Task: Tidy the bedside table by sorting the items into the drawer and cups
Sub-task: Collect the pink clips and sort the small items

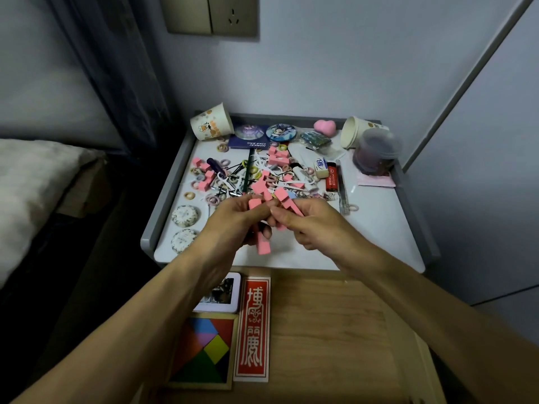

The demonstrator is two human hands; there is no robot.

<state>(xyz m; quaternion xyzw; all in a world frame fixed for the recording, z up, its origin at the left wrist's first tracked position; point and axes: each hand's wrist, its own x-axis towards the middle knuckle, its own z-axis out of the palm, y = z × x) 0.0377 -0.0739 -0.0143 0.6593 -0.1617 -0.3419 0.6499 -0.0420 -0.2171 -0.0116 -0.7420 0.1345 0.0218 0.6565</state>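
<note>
Both hands meet over the front middle of the bedside table (379, 228). My left hand (233, 223) grips several pink blocks (264, 246), one sticking out below the palm. My right hand (309, 223) pinches more pink blocks (294, 205) at its fingertips, touching the left hand's fingers. Behind them lies a heap (250, 173) of pink blocks, small hair ties, hairpins and white floss picks. Two paper cups lie tipped at the back, one at the left (211, 122) and one at the right (354, 132). The open wooden drawer (335, 330) is below the table's front edge.
A clear lidded tub (376, 153), red lighter (331, 177), eraser (320, 166), two round badges (281, 132) and a pink heart (324, 125) sit toward the back. Two round tins (185, 217) stand at the left edge. The drawer holds a tangram (204, 351), a red box (252, 328) and a small tin (221, 293).
</note>
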